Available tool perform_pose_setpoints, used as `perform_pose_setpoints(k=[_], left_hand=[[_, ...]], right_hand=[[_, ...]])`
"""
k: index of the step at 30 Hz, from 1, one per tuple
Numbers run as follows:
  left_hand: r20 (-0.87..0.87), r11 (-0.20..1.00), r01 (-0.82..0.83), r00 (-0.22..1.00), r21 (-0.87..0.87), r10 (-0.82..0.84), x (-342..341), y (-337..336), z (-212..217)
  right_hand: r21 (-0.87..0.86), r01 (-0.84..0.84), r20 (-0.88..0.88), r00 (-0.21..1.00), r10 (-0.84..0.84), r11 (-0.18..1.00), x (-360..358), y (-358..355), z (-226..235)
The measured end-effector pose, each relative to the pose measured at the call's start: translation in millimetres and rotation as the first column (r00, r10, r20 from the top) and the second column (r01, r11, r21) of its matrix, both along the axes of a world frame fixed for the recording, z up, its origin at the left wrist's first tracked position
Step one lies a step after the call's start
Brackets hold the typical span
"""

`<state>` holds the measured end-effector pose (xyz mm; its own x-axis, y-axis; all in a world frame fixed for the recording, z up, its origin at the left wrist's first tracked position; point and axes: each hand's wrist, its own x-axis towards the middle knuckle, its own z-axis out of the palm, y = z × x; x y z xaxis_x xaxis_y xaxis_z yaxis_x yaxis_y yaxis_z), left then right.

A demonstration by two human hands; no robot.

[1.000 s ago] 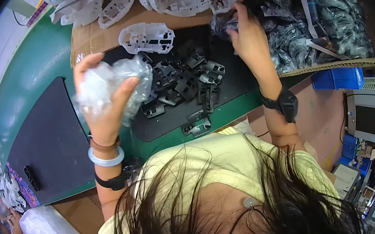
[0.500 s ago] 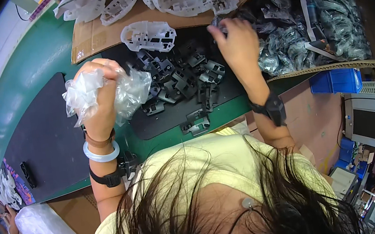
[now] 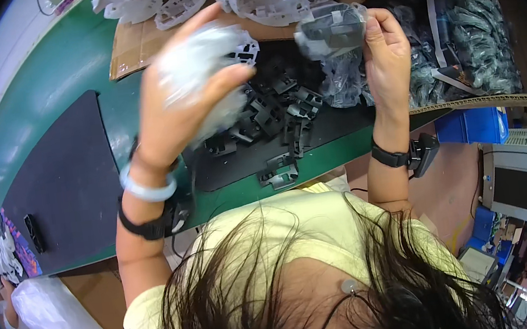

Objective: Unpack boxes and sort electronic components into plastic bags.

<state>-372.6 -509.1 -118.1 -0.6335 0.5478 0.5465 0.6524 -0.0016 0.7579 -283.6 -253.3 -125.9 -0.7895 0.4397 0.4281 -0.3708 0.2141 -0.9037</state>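
Note:
My left hand [image 3: 172,113] holds a wad of crumpled clear plastic bags [image 3: 195,64], smeared by motion. Its thumb and forefinger stretch apart while the other fingers are hidden behind the plastic. Between the thumb and fingertips of my right hand [image 3: 388,54] is a dark plastic part in a clear bag [image 3: 333,27], raised over the far side of the black mat [image 3: 212,176]. Below and between both hands lies a loose heap of black plastic parts [image 3: 265,115]. One of these, a black frame part [image 3: 279,172], rests apart near the table's front edge.
White plastic housings [image 3: 271,9] are piled at the back on cardboard [image 3: 134,45]. To the right, a carton [image 3: 486,100] holds many bagged dark parts [image 3: 482,39]. A blue bin [image 3: 472,125] sits below it. Another black mat [image 3: 65,182] covers the left of the green table [image 3: 49,76].
My right hand has drawn back from the carton's edge, lifting the bagged part into view. My left hand has swung right and farther away with the bags, its thumb and forefinger spreading.

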Motion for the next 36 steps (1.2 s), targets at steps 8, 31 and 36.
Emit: perform_pose_setpoints(k=[8, 31, 36], left_hand=[[0.202, 0.979, 0.174, 0.968, -0.103, -0.151, -4, 36, 1], [0.287, 0.991, -0.122, 0.949, -0.062, 0.135, 6, -18, -20], [0.934, 0.932, -0.199, 0.257, 0.304, -0.250, 11, -16, -23]], right_hand=[[-0.107, -0.002, -0.075, 0.997, -0.006, 0.994, -15, -48, -5], [-0.524, -0.215, -0.051, 0.974, 0.222, 0.824, 21, -33, 15], [0.328, -0.044, -0.117, 0.989, 0.087, 0.944, 24, -93, 8]])
